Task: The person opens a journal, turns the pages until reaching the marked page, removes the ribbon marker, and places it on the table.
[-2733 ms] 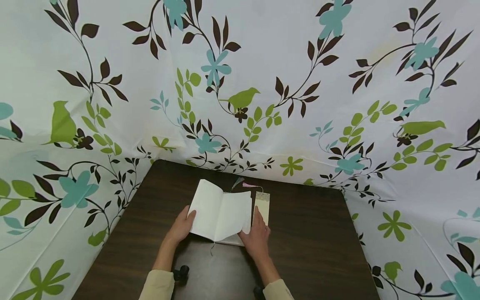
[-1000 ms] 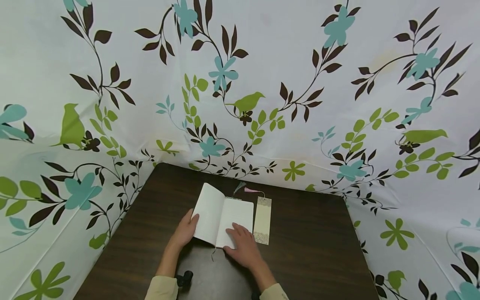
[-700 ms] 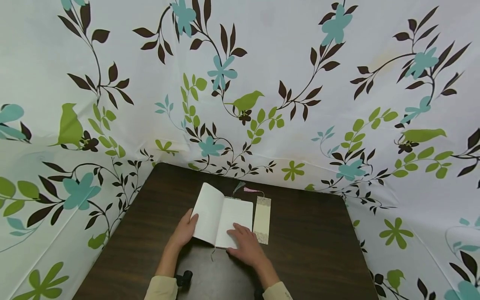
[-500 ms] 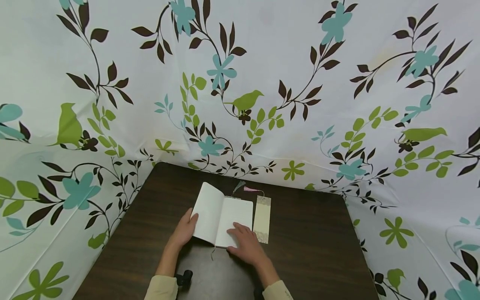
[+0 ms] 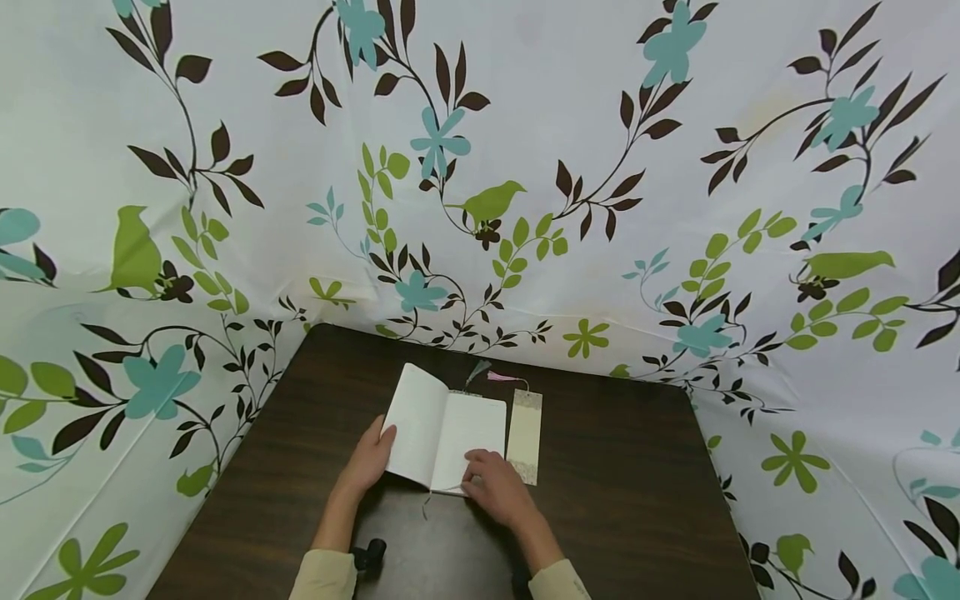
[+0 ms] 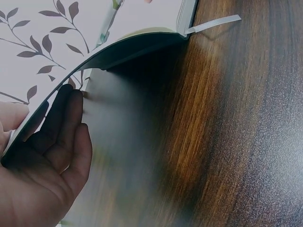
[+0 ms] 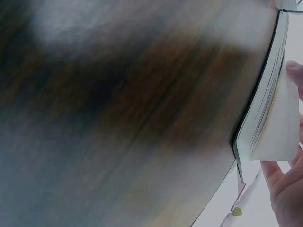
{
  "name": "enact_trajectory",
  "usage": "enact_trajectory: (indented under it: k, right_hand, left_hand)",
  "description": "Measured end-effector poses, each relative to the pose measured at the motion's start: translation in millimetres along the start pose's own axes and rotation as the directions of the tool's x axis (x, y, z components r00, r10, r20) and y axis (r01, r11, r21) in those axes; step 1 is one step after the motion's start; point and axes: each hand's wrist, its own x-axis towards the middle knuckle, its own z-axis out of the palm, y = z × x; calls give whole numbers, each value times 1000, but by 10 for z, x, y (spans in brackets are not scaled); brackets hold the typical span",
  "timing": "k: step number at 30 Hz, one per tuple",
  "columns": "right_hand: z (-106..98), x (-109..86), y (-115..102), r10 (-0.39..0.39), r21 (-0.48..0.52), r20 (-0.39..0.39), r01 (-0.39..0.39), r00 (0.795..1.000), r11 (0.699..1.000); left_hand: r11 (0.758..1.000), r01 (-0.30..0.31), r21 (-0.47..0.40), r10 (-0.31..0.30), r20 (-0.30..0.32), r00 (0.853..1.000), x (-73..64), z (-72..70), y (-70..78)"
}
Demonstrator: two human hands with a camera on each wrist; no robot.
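Observation:
An open notebook (image 5: 474, 421) with blank white pages lies in the middle of the dark table, its left side tilted up. My left hand (image 5: 367, 457) grips the left cover; in the left wrist view the thumb is above and the fingers (image 6: 71, 123) spread beneath it. At the lower part of the right page, my right hand (image 5: 498, 487) has curled fingers and pinches the page edge. A raised leaf (image 7: 281, 127) shows by its thumb in the right wrist view, where part of the hand is cut off. A thin ribbon (image 6: 215, 23) hangs from the spine.
Right of the notebook lies a cream bookmark (image 5: 525, 433) with a pink tassel (image 5: 502, 377). A grey tassel (image 5: 477, 371) shows behind the notebook. The dark wooden table (image 5: 615, 467) meets a patterned cloth (image 5: 570, 275) at the back and sides.
The right hand first moved from the right page's outer edge and the bookmark onto the page. Its spread fingers have now curled in at the lower edge. The left hand keeps its grip.

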Motion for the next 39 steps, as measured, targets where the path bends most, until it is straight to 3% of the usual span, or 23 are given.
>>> enact_trajectory:
  k: [5,12,16,19,23,24,26,29,31,33,37,39]
  right_hand:
    - [0,-31,-18,-36,-73,-32,33,999,997]
    - [18,-76,-38,-52,-90,-103,43,993,995]
    - [50,-142,-9,8,-90,-159,-23,987,996]
    - [64,-199,21,107,-45,-228,-120,968,992]
    - [62,-210,53,244,104,-335,-221,910,970]
    - [60,-198,59,278,162,-352,-234,894,959]
    - [40,-162,49,377,329,-347,-265,859,906]
    - [52,-108,30,516,535,-293,-309,805,786]
    - [68,-78,8,561,617,-247,-318,790,719]
    - [92,-51,-10,542,634,-219,-304,812,711]
    - [95,16,-92,420,620,-193,-222,887,753]
    - [101,52,-157,384,614,-177,-203,906,763]
  left_hand:
    - [1000,5,-13,-5,11,1000,-3,-2,4]
    - [1000,21,-22,-20,22,1000,-1,-6,25]
    - [999,26,-22,-25,29,999,-13,-5,29]
    - [999,20,-28,-19,36,999,-16,-5,28]
    - [1000,17,-24,-16,46,999,-10,-12,22]
    - [1000,18,-24,-17,46,999,-4,-11,17]
    - [999,31,-22,-30,51,998,12,-12,9]
    - [998,59,-9,-58,56,997,23,-13,-1]
    - [998,66,12,-66,55,996,19,-18,-2]
    - [998,51,42,-53,43,998,11,-16,1]
    - [992,-23,125,26,-22,999,0,18,2]
    - [985,-54,166,64,-57,996,3,45,-12]
